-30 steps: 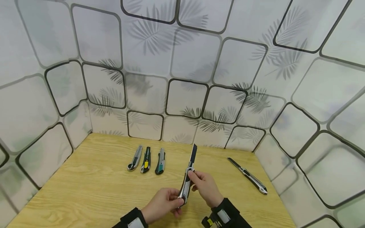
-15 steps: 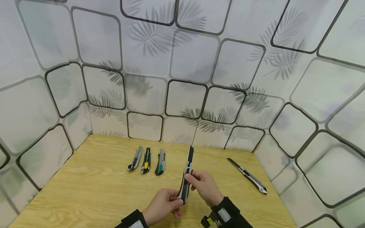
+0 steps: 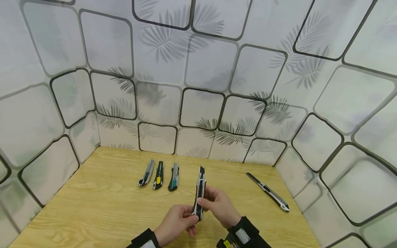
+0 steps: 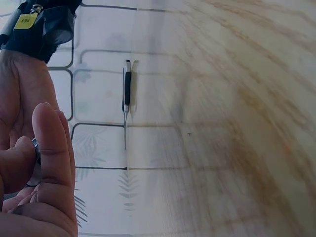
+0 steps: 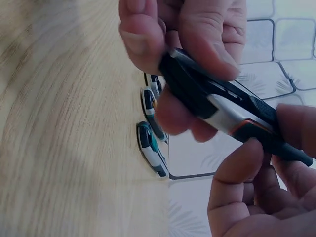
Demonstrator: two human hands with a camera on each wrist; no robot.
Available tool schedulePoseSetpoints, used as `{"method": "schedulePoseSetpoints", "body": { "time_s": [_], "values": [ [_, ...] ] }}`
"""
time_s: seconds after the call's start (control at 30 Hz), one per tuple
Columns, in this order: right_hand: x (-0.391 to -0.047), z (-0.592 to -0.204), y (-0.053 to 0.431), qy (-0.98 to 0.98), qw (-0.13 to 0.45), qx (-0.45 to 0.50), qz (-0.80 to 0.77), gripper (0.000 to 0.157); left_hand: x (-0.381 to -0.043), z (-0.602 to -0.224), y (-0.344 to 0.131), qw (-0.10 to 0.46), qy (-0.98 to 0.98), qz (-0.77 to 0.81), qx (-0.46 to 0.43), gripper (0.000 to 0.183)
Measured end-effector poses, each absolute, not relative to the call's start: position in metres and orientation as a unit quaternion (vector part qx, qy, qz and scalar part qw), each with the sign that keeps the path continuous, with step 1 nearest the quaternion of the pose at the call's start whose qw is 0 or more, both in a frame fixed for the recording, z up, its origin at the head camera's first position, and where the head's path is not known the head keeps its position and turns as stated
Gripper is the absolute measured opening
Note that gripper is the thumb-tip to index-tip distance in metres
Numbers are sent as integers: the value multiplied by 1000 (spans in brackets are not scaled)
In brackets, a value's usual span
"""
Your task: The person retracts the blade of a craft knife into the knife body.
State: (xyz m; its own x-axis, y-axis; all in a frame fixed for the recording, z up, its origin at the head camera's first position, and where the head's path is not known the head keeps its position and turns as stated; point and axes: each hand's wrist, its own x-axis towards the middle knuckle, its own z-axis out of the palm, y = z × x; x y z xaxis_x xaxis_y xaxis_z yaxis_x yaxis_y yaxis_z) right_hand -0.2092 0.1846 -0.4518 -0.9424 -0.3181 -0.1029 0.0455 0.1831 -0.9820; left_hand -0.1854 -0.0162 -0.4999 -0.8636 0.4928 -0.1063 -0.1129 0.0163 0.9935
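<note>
In the head view, a silver-and-black utility knife (image 3: 201,193) is held between both hands, above the table, its dark blade tip pointing away. My left hand (image 3: 176,220) pinches the butt end between thumb and fingers. The right hand (image 3: 221,206) grips the body, thumb on its upper face. The right wrist view shows the knife (image 5: 222,111) close up, with an orange line along its grip; left fingers hold one end, right fingers the other. From the left wrist, the knife is mostly hidden behind the left fingers (image 4: 54,168).
Three utility knives lie side by side at left: a grey one (image 3: 147,173), a black-and-yellow one (image 3: 158,175) and a grey-and-teal one (image 3: 174,177). At right lies a slim knife (image 3: 270,193), blade extended. Patterned fabric (image 3: 161,103) encloses the wooden table (image 3: 102,203).
The held knife's blade has slid back from long to short. The right thumb and hand have moved down the handle towards the left hand, which stays at the butt end.
</note>
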Motion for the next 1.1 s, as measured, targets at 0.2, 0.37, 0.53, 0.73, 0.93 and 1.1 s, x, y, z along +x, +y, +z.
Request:
{"method": "schedulePoseSetpoints", "body": {
  "time_s": [0.2, 0.37, 0.53, 0.73, 0.93, 1.1],
  "values": [
    [-204, -457, 182, 748, 164, -88, -637, 66, -186, -496, -17, 212, 674, 694, 140, 16],
    [-203, -459, 182, 744, 179, -86, -639, 74, -188, -500, -17, 218, 680, 687, 136, 15],
    [-205, -464, 179, 752, 171, -79, -632, 69, -191, -502, -17, 197, 700, 672, 142, 16],
    [-209, -474, 182, 771, 135, -50, -620, 54, -197, -492, 0, 69, 826, 540, 145, 33],
    [-217, -479, 188, 791, 119, -45, -599, 52, -217, -490, 18, 40, 866, 482, 125, 24],
    [-219, -485, 200, 804, 115, -35, -582, 59, -249, -499, 21, 48, 880, 460, 110, 22]
  ]
}}
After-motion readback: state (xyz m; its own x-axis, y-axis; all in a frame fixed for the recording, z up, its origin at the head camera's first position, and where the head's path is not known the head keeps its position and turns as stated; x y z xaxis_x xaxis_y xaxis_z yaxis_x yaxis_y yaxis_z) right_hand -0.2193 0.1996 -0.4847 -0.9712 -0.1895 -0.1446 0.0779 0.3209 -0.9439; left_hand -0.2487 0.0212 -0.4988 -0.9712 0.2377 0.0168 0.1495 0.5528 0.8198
